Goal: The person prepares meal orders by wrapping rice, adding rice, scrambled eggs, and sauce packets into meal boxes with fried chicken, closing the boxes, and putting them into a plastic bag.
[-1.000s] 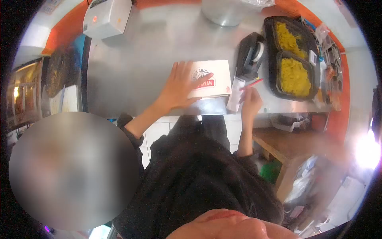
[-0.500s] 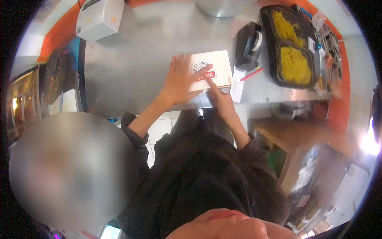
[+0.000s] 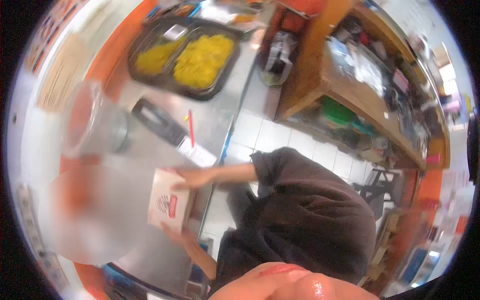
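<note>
A white printed cardboard takeaway box [image 3: 172, 202] is on the steel table, its lid facing up and one side wall showing. My right hand [image 3: 194, 178] grips the end nearer the paper slip [image 3: 199, 154], with fingers over the lid's edge. At the opposite end my left hand [image 3: 176, 235] holds the box, fingers against its edge. Both hands are somewhat blurred. Whether the box is slightly lifted, I cannot tell. Just beyond my right hand lie a red pen [image 3: 191, 128] and a black tape dispenser [image 3: 161, 121].
A black two-compartment tray [image 3: 212, 92] of yellow food sits farther along the steel table [image 3: 145, 274]. A clear plastic container [image 3: 119, 132] stands by the wall. Across the tiled floor [image 3: 290, 138] is a wooden shelf unit [image 3: 320, 92] full of goods. A blurred disc covers part of the table.
The view has swung strongly to the right, bringing the wooden shelf into sight. Earlier my left hand lay flat on the lid and my right finger touched it; now both hands hold the box's ends.
</note>
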Tool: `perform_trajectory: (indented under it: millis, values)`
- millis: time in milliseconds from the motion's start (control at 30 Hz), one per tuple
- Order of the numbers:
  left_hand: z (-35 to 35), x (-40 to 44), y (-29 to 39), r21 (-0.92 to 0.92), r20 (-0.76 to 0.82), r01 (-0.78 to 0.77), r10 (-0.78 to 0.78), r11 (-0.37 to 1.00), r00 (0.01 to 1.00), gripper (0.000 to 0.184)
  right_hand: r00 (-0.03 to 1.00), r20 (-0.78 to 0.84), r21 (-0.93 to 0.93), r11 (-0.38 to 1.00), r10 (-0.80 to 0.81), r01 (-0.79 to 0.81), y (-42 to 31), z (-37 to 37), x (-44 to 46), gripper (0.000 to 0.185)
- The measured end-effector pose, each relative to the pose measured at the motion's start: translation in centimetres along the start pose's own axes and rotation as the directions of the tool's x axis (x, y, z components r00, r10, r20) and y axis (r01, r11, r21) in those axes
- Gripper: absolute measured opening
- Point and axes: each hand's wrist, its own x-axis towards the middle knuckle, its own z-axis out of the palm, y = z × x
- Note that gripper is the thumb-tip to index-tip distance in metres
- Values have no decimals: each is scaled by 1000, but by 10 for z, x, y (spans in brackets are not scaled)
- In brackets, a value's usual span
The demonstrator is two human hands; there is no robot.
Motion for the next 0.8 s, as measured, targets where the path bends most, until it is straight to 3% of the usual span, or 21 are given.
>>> perform_trajectory:
  millis: [33,67,100,167,200,267,300,367,433,467,533,567,600,667,700,733,767,800]
  values:
    - [7,-1,2,-363,22,134,-136,922,991,65,999,21,36,999,30,-31,-8,-5,-17,82]
    - [18,1,15,-362,46,123,-115,924,992,65,992,-46,22,993,119,-118,1,-6,-35,82]
    - [28,-9,29,-543,188,326,-267,774,945,64,972,-99,16,978,211,-210,15,-10,-58,82]
    - [46,-41,53,-644,351,517,-383,563,854,64,969,-87,124,967,232,-221,15,-25,-107,81]
    - [53,-52,77,-328,346,574,-469,751,812,62,963,-191,111,979,191,-173,-10,-33,-130,80]
    - [107,-69,93,54,329,538,-524,841,786,60,934,-332,89,990,129,-105,-28,-70,-187,79]
    - [143,-80,91,-97,386,355,-294,930,875,56,900,-406,68,988,156,-141,-37,-89,-219,77]
    - [213,-109,124,-267,430,159,-31,950,903,52,846,-505,42,983,174,-178,-48,-119,-293,75]
    - [276,-140,169,-374,791,619,-110,690,602,46,728,-669,64,987,151,-146,-60,-143,-369,81]
    - [315,-160,171,-365,807,622,-97,693,582,46,709,-690,56,988,144,-147,-64,-156,-411,81]
    - [385,-199,167,-243,819,362,-10,900,574,51,539,-815,150,976,211,-156,-73,-174,-488,79]
    - [419,-216,180,-207,921,363,55,909,387,51,522,-827,150,977,209,-153,-68,-186,-524,79]
    - [457,-241,203,-174,956,533,12,828,294,51,435,-869,198,971,236,-131,-54,-203,-558,77]
    - [537,-271,202,-96,963,338,1,936,271,54,296,-915,269,961,275,-65,-24,-245,-620,72]
    - [578,-286,210,-100,983,334,42,937,177,61,245,-924,297,955,294,-28,-13,-267,-647,70]
    - [615,-301,216,-77,986,289,29,954,167,64,212,-933,303,952,290,32,-12,-288,-670,69]
    - [654,-311,219,-67,994,225,46,972,99,65,160,-913,385,922,376,31,6,-315,-693,69]
    - [689,-319,216,-97,992,167,81,981,102,67,137,-930,340,940,341,-35,19,-336,-711,68]
